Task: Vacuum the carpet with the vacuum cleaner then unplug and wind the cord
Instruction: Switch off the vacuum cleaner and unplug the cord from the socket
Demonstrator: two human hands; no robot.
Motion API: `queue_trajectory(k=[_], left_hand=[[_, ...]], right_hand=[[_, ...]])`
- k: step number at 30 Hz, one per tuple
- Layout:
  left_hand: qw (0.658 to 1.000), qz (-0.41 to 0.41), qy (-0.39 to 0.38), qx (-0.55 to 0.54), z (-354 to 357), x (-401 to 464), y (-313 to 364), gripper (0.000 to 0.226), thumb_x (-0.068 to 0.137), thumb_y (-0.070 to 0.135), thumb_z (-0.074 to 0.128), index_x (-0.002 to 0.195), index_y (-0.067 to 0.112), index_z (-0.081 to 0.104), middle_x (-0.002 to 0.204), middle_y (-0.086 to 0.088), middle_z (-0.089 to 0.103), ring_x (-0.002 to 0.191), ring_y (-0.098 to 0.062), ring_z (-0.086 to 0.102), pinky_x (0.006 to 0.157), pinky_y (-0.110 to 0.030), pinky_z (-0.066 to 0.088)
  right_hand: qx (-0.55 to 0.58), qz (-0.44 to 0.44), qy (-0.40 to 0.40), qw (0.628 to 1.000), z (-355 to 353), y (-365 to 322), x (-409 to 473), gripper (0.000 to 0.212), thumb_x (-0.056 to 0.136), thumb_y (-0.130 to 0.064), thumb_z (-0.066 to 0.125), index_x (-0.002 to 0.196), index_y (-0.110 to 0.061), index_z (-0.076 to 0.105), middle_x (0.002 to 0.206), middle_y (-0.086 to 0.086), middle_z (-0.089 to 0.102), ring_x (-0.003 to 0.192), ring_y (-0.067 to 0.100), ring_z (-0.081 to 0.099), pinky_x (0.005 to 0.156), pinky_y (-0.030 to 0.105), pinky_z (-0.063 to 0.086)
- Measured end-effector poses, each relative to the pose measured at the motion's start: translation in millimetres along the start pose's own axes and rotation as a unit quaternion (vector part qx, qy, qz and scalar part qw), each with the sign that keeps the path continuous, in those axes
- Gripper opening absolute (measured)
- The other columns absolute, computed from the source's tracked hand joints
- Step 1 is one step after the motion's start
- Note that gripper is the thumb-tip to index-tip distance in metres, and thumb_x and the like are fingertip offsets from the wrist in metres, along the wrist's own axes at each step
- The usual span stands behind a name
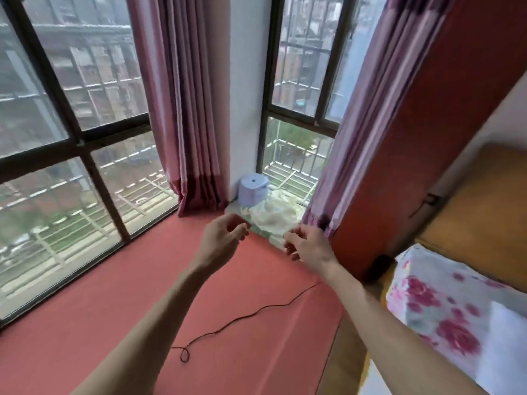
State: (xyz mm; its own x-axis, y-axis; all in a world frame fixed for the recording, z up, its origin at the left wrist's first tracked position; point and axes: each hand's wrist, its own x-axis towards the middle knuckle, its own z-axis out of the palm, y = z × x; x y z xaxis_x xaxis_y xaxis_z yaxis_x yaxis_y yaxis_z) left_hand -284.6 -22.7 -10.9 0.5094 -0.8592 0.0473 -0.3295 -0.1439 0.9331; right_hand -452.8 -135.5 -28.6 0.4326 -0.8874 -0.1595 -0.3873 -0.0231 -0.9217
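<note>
Both hands are reaching out over the red carpet toward the far corner by the windows. Left hand is hanging with fingers loosely curled, grip relaxed, nothing seen in it. Right hand is also loosely curled, thumb and fingertips close together; can't tell if anything thin is pinched there, the frame is blurred.

A thin dark cord is lying slack across the carpet, running from a small loop at the near end, between the forearms, up and right toward the right wrist, where it is disappearing from view. No vacuum cleaner or plug is showing.

Handling guess: the cord is looking light, very limp, easy to tangle; it is going to sag and slide through loose fingers, so a pinch hold near the free looped end, then gathering in coils, is likely working best.

Far corner: a pale blue tub and cream cloth are sitting between pink curtains. A floral bedcover is at near right.
</note>
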Motion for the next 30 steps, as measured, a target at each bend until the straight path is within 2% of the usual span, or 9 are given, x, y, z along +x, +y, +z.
queue_trajectory(k=[2,6,9,12,15,22,25,30], left_hand=[[0.999,0.005,-0.035,0.016,49,9,8,0.016,0.088,0.012,0.059,0.077,0.022,0.067,0.076,-0.004,0.072,0.07,-0.019,0.065,0.075,-0.043,0.054],[0.994,0.026,-0.1,0.029,135,28,33,0.016,0.086,0.012,0.061,0.077,0.023,0.068,0.074,-0.003,0.071,0.065,-0.012,0.062,0.072,-0.038,0.054],[0.986,0.042,-0.153,0.043,184,52,51,0.012,0.087,0.011,0.061,0.082,0.016,0.07,0.075,-0.005,0.071,0.065,-0.012,0.061,0.068,-0.038,0.054],[0.977,0.073,-0.188,0.067,223,93,59,0.01,0.087,0.01,0.061,0.081,0.01,0.07,0.076,-0.01,0.071,0.064,-0.018,0.06,0.066,-0.042,0.053],[0.968,0.098,-0.214,0.086,261,140,57,0.011,0.087,0.011,0.061,0.082,0.005,0.069,0.076,-0.012,0.07,0.071,-0.031,0.064,0.066,-0.045,0.053],[0.933,0.136,-0.301,0.145,368,251,66,0.014,0.086,0.015,0.062,0.075,0.009,0.068,0.071,-0.001,0.068,0.065,-0.018,0.061,0.06,-0.03,0.046],[0.912,0.169,-0.339,0.156,408,288,83,0.02,0.09,0.021,0.06,0.079,0.004,0.065,0.073,-0.001,0.069,0.069,-0.021,0.066,0.062,-0.036,0.053],[0.887,0.178,-0.393,0.165,470,327,97,0.015,0.092,0.019,0.059,0.083,0.008,0.066,0.075,0.003,0.069,0.073,-0.014,0.068,0.071,-0.038,0.058]], right_hand=[[-0.018,0.021,0.036,0.999,-53,23,3,0.016,0.086,-0.013,0.064,0.082,0.002,0.068,0.069,0.011,0.069,0.059,0.022,0.064,0.057,0.035,0.054],[-0.045,0.042,0.095,0.994,-145,63,15,0.015,0.082,-0.021,0.064,0.072,-0.011,0.07,0.066,0.008,0.073,0.063,0.033,0.071,0.063,0.043,0.058],[-0.04,0.06,0.131,0.989,-192,81,26,0.015,0.083,-0.018,0.062,0.071,-0.012,0.069,0.064,0.005,0.072,0.059,0.028,0.069,0.061,0.039,0.058],[-0.04,0.075,0.165,0.983,-225,98,45,0.014,0.087,-0.012,0.06,0.076,-0.008,0.068,0.066,0.005,0.071,0.054,0.015,0.064,0.055,0.032,0.055],[-0.056,0.096,0.19,0.975,-250,120,72,0.015,0.088,-0.013,0.06,0.075,-0.01,0.067,0.066,0.003,0.07,0.053,0.012,0.064,0.055,0.031,0.054],[-0.111,0.172,0.247,0.947,-315,147,127,0.018,0.084,-0.022,0.056,0.07,-0.016,0.065,0.063,-0.001,0.069,0.064,0.02,0.069,0.066,0.037,0.057],[-0.124,0.187,0.275,0.935,-347,151,150,0.02,0.086,-0.027,0.056,0.073,-0.016,0.065,0.064,-0.004,0.069,0.064,0.018,0.068,0.068,0.038,0.057],[-0.15,0.216,0.293,0.919,-399,176,181,0.019,0.088,-0.03,0.053,0.075,-0.021,0.063,0.072,-0.007,0.065,0.072,0.014,0.064,0.068,0.03,0.049]])
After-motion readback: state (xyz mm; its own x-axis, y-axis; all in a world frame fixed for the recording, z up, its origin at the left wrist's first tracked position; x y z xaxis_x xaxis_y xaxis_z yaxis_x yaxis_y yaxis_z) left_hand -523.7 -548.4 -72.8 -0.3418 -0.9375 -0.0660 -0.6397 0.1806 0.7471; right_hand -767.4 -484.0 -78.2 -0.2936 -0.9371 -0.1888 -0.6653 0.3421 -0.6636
